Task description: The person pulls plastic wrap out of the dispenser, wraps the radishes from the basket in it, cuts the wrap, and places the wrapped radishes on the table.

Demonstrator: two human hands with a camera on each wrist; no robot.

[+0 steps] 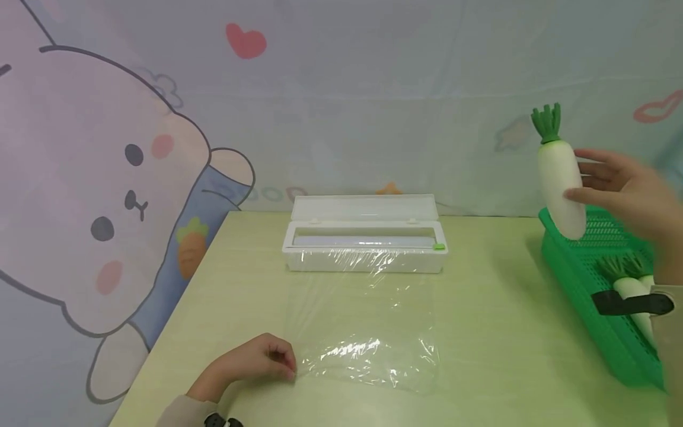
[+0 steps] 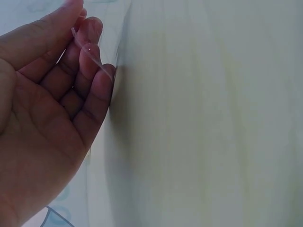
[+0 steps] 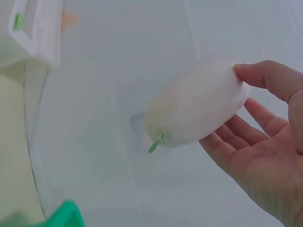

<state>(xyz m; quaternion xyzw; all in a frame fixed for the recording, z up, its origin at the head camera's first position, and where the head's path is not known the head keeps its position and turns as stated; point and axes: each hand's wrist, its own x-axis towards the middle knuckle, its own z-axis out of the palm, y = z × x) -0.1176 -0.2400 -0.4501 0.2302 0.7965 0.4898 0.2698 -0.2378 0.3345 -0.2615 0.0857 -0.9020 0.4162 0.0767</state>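
A white radish [image 1: 561, 181] with short green stalks is held up by my right hand [image 1: 621, 181], thumb on one side and fingers on the other. It stands nearly upright, overlapping the rear left corner of the green basket [image 1: 573, 308] in the head view. From the right wrist, the radish [image 3: 196, 106] is seen at its lighter body with a bit of green stalk. My left hand [image 1: 253, 362] pinches the near left corner of a sheet of clear cling film [image 1: 368, 314]. The film runs over the table from a white dispenser box [image 1: 365, 261].
More white radishes [image 1: 629, 287] lie in the basket at the right, partly behind my right wrist. The dispenser's lid [image 1: 365, 207] stands raised, and a green slider [image 1: 439, 246] sits at its right end. A patterned cloth [image 1: 373, 118] hangs behind the table.
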